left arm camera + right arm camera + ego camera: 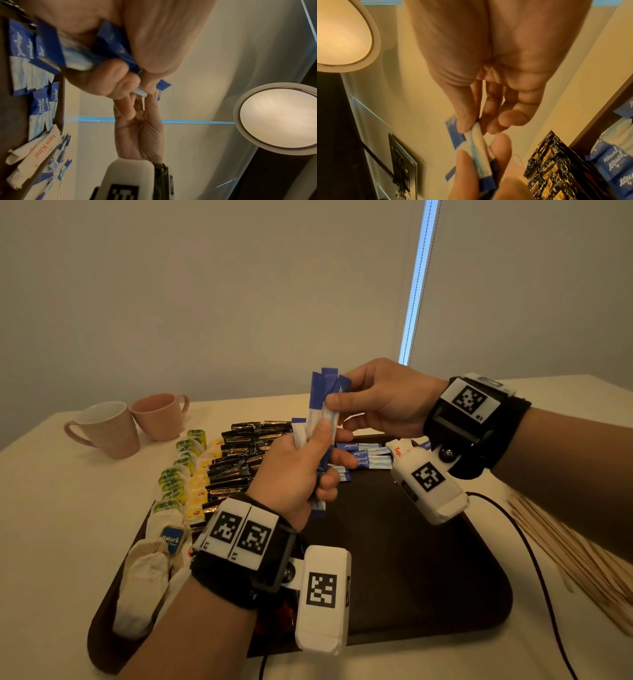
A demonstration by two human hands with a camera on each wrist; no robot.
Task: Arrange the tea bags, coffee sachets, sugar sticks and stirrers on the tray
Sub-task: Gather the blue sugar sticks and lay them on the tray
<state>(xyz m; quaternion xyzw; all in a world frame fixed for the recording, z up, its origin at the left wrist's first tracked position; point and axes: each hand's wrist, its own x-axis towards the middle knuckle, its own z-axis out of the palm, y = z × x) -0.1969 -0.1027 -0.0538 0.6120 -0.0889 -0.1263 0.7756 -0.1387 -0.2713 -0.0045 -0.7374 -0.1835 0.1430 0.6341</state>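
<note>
My left hand (308, 463) grips a bunch of blue-and-white sugar sticks (323, 402) upright above the dark tray (394, 559). My right hand (370, 402) pinches one stick of that bunch between thumb and fingers; the pinch shows in the right wrist view (476, 135) and the left wrist view (142, 92). On the tray lie black coffee sachets (239, 460), green and yellow tea bags (185, 474), white tea bags (150, 559) and more sugar sticks (363, 455). Wooden stirrers (575, 556) lie on the table right of the tray.
Two pink mugs (109, 429) stand at the table's back left. A black cable (534, 559) runs over the table right of the tray. The tray's near right part is bare. A white sachet with orange print (39, 148) lies at the tray's far right.
</note>
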